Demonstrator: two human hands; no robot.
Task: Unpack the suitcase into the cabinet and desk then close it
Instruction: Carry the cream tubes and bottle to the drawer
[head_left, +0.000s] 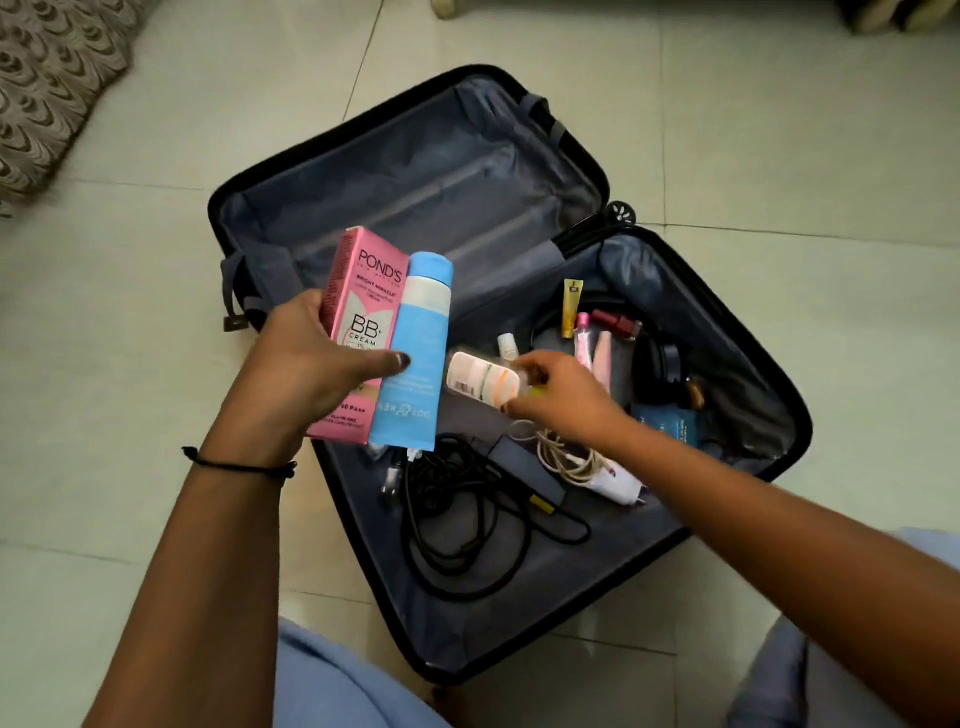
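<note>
Tiled floor, suitcase lying open. Near half: black cable, white cord, loose toiletries. Left hand clamped round pink box and blue tube; right hand pinching white bottle. Far half: grey lining. Step judged: gathering toiletries; next, carrying to cabinet or desk.

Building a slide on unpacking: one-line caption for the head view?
Left hand grips a pink box and blue tube; right hand holds a small white bottle over the open suitcase.
</note>
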